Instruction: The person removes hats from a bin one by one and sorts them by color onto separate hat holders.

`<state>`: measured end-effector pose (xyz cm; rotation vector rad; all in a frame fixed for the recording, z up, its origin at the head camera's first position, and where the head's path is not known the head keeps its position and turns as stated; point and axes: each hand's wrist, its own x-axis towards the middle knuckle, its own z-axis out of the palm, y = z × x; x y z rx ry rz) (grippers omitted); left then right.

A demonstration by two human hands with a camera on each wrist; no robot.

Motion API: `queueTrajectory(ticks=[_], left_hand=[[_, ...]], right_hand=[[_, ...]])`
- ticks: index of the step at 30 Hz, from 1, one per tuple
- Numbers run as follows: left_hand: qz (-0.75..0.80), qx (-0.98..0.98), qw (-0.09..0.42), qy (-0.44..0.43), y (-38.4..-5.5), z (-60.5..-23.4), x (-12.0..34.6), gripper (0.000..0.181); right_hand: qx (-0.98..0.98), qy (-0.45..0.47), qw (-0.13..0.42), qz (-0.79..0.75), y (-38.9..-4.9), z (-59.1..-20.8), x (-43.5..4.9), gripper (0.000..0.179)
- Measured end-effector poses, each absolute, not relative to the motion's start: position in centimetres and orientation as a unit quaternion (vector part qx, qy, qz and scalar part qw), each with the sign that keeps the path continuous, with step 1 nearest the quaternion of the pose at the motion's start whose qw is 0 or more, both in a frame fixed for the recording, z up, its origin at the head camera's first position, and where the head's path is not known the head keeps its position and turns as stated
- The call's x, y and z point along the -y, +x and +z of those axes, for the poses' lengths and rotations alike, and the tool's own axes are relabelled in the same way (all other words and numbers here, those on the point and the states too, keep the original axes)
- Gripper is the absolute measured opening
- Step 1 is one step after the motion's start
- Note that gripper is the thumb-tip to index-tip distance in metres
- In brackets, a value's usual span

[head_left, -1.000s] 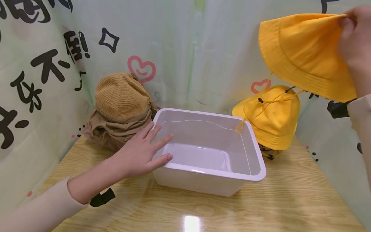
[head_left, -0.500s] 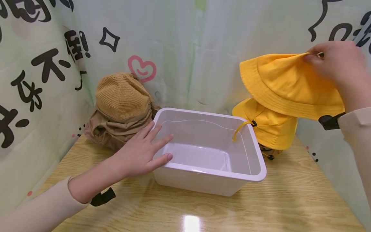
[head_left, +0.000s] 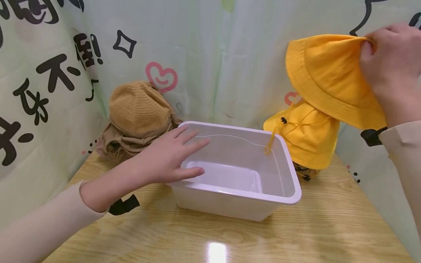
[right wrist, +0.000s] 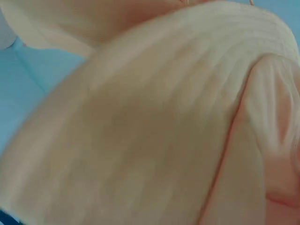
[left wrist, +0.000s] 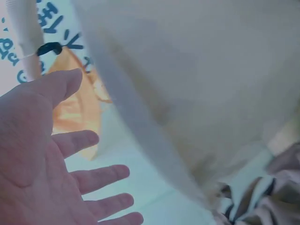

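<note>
My right hand [head_left: 394,62] pinches the crown of a yellow bucket hat [head_left: 332,73], brim hanging down to the left. Close below it a second yellow hat [head_left: 309,146] sits atop a stack on the table. A yellow cord [head_left: 271,140] with a black toggle trails over the bin's right rim. In the right wrist view, the stitched brim [right wrist: 140,122] fills most of the picture. My left hand [head_left: 171,157], fingers spread, is over the left end of a pale plastic bin [head_left: 236,193]. The left wrist view shows its palm [left wrist: 28,150] holding nothing.
Left of the bin stands a pile of brown hats, a tan knitted one [head_left: 139,109] on top of soft brown fabric [head_left: 125,144]. A printed curtain [head_left: 210,65] hangs behind and along both sides of the wooden table [head_left: 184,241].
My right hand lowered the yellow hat over the stacked one, then raised it slightly again. My left hand has shifted up and to the right from the bin's left rim.
</note>
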<state>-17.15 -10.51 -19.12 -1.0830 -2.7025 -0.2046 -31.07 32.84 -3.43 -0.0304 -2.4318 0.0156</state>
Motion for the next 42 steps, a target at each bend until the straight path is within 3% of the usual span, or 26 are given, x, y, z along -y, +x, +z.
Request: queueTrajectory(ticks=[7,14,20,34,42], left_hand=[[-0.099,0.922,0.064,-0.369,-19.0,-16.1,7.1,0.071],[-0.193,0.901,0.011,-0.388,-22.5,-12.1,2.5,0.072],[-0.220,0.902,0.024,-0.372,-25.5,-9.9,-1.8,0.076],[-0.250,0.926,0.008,-0.284,-30.0,-12.1,-10.3,0.092],[-0.230,0.931,0.018,-0.282,-30.7,-13.2,-13.1,0.094]], right_hand=[[0.971,0.015,0.238,-0.025,-31.6,-5.3,-33.2,0.047],[0.972,0.049,0.225,0.043,-31.8,-6.3,-32.8,0.050],[0.966,0.069,0.226,0.100,-31.7,-7.3,-33.0,0.049],[0.957,0.061,0.209,0.193,-31.1,-8.4,-33.0,0.054],[0.945,0.052,0.188,0.264,-30.0,-8.5,-33.9,0.072]])
